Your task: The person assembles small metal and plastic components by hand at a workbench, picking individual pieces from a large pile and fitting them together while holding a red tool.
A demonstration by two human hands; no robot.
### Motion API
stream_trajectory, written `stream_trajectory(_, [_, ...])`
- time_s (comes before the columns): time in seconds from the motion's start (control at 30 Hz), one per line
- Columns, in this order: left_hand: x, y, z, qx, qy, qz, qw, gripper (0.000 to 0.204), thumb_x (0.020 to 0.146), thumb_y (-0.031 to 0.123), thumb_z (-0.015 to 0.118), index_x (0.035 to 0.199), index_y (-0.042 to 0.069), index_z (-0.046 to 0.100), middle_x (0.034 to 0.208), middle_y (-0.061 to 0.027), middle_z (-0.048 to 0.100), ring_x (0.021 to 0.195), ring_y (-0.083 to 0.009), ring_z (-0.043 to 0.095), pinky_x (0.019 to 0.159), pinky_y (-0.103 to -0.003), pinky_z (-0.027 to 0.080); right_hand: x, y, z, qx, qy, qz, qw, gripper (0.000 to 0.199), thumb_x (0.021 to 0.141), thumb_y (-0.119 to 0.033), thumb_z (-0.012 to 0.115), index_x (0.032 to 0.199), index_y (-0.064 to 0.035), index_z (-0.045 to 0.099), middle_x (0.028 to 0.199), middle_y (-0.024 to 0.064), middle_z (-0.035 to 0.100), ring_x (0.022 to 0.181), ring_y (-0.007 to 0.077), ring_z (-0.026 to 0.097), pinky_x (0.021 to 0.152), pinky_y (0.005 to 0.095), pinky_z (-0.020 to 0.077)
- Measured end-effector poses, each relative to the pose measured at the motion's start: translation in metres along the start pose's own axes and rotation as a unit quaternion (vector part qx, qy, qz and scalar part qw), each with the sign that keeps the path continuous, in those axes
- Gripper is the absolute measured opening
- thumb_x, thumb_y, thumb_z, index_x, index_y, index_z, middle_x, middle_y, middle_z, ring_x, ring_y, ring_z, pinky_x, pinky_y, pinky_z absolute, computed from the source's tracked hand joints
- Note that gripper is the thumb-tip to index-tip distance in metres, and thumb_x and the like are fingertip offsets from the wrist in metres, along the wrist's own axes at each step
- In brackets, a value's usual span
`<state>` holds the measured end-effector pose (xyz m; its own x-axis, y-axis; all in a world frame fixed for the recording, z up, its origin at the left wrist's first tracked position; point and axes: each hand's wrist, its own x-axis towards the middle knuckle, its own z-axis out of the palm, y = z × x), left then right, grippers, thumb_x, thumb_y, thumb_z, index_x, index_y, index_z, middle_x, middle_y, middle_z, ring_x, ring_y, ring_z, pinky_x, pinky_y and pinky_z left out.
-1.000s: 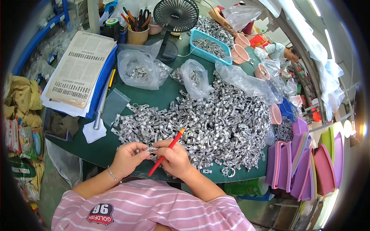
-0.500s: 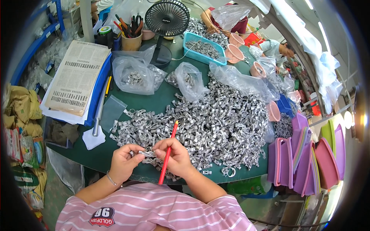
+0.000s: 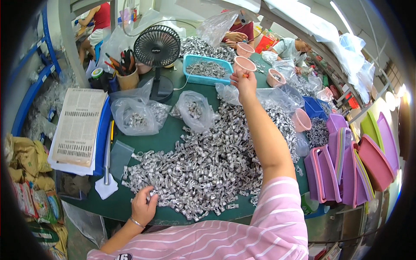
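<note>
A wide heap of small silvery metal clips (image 3: pixel 203 169) spreads over the green table. At its near left edge rests my left hand (image 3: pixel 144 207), thumb and fingers curved and a little apart, with nothing plainly held. My right arm stretches across the heap. Just in front of a round pink bowl (image 3: pixel 245 64), my right hand (image 3: pixel 244 86) is closed with a small orange-red end of the red pencil (image 3: pixel 245 75) showing at the fingers; the rest of it is hidden. Whether that hand also holds a clip cannot be seen.
A blue tray (image 3: pixel 207 80) of metal parts lies beyond the heap, near a black fan (image 3: pixel 157 47). Clear bags (image 3: pixel 134 117) stand left of it. Newspaper sheets (image 3: pixel 78 125) lie far left. Purple bins (image 3: pixel 338 173) are stacked right. A co-worker's hands (image 3: pixel 236 38) are at the back.
My right hand has gone from beside my left hand to the far pink bowl. My left hand has dropped slightly toward the near table edge. The view has shifted.
</note>
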<state>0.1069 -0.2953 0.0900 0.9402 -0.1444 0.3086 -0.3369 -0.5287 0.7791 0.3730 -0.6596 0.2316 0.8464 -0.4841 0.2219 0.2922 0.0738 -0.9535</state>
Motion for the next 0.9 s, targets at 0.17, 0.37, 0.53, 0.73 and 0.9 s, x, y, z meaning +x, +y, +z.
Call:
stream_trajectory(0.17, [-0.001,0.004,-0.001,0.015,0.002,-0.013,1.000,0.020,0.075,0.012,0.062,0.092,0.001,0.058,0.081,-0.0151,0.060,0.070,-0.0295,0.058,0.061,-0.034,0.046,0.054,0.020,-0.007,-0.082,0.075,-0.001,0.994,0.014,0.083,-0.009,0.054,0.092,-0.0039,0.045,0.084,0.0115,0.058,0.069,0.0200,0.061,0.054,0.0288,0.0502])
stream_trajectory(0.37, [-0.001,0.001,0.000,0.014,0.009,-0.005,1.000,0.018,0.075,0.011,0.063,0.090,0.001,0.058,0.080,-0.0159,0.060,0.070,-0.0309,0.059,0.061,-0.034,0.047,0.079,0.035,-0.018,-0.147,0.108,0.001,0.983,0.013,0.085,-0.008,0.051,0.096,-0.0032,0.045,0.083,0.0112,0.057,0.066,0.0189,0.060,0.051,0.0285,0.0499])
stream_trajectory(0.53, [-0.002,0.001,0.000,0.005,0.002,-0.020,1.000,0.017,0.075,0.010,0.062,0.089,0.001,0.058,0.080,-0.0158,0.060,0.070,-0.0307,0.059,0.062,-0.035,0.047,0.077,0.033,-0.026,-0.144,0.137,0.044,0.979,0.017,0.087,-0.011,0.048,0.100,-0.0009,0.044,0.084,0.0120,0.057,0.064,0.0193,0.060,0.050,0.0288,0.0501])
stream_trajectory(0.73, [0.000,0.003,0.001,0.009,0.007,-0.006,1.000,0.017,0.076,0.011,0.062,0.089,0.002,0.058,0.080,-0.0149,0.060,0.069,-0.0304,0.059,0.062,-0.034,0.047,0.086,0.027,-0.036,-0.121,0.154,0.059,0.979,0.021,0.087,-0.011,0.049,0.104,0.0001,0.043,0.084,0.0115,0.057,0.066,0.0185,0.060,0.051,0.0276,0.0498])
stream_trajectory(0.9, [0.002,0.003,0.001,0.009,-0.001,-0.010,1.000,0.017,0.076,0.011,0.062,0.090,0.002,0.058,0.079,-0.0146,0.060,0.069,-0.0303,0.059,0.061,-0.034,0.047,0.090,0.035,-0.029,-0.134,0.169,0.000,0.976,0.023,0.076,-0.004,0.059,0.096,-0.0014,0.047,0.080,0.0094,0.056,0.067,0.0172,0.057,0.053,0.0268,0.0471])
